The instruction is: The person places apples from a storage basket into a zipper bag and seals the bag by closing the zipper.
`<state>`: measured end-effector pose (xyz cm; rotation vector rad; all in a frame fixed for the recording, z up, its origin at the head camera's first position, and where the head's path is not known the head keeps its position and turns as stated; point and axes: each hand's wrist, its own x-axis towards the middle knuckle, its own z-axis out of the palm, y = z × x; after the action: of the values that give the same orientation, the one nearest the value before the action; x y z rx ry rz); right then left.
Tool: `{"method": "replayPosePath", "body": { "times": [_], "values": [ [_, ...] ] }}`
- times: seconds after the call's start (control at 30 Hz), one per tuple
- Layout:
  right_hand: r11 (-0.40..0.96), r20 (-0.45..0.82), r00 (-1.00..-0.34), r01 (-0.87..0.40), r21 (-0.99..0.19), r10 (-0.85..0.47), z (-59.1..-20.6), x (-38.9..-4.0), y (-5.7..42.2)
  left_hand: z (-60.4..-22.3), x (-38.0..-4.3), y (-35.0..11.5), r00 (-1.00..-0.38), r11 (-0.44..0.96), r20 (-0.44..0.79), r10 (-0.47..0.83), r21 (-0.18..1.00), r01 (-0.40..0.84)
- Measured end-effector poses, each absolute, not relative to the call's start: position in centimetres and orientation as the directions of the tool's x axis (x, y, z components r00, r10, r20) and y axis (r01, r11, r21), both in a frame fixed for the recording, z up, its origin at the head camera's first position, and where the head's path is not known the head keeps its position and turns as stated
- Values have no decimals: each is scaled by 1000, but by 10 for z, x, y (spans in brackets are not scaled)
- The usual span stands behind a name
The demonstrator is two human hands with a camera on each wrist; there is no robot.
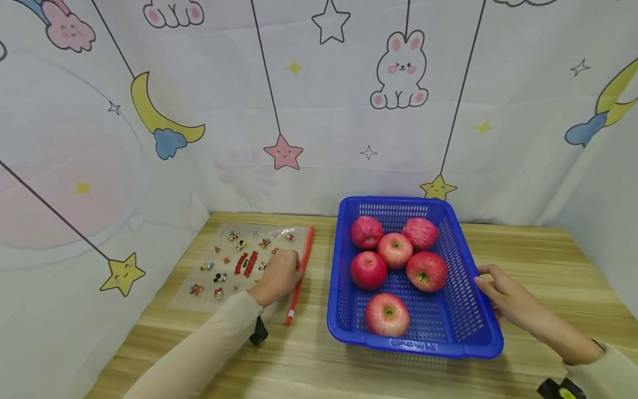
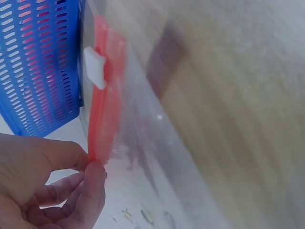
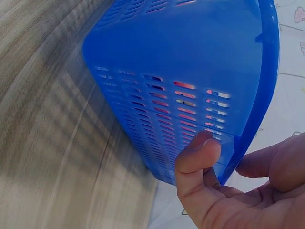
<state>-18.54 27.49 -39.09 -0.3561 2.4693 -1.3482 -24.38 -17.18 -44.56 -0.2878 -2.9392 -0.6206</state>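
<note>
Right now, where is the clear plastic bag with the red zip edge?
In the head view, that bag lies on the wooden table, left of the blue plastic basket, its red zip edge pinched by the person's left hand.

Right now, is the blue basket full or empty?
Neither: the basket holds six apples, with bare space left beside them.
</note>
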Motion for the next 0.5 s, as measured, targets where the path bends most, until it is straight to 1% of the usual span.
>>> {"method": "replayPosePath", "body": {
  "times": [0.2,0.4,0.5],
  "values": [
    [537,-134,-925,-85,-839,-356,-391,-186,275,-434,-238,-172,-955,917,233,185,308,253],
    [544,-119,-928,-101,-833,-354,-392,-186,273,-420,-236,-173,-947,937,252,198,234,258],
    [536,-104,-928,-113,-837,-358,-393,-186,274,-414,-234,-174,-934,950,291,209,167,264]
  ]
}}
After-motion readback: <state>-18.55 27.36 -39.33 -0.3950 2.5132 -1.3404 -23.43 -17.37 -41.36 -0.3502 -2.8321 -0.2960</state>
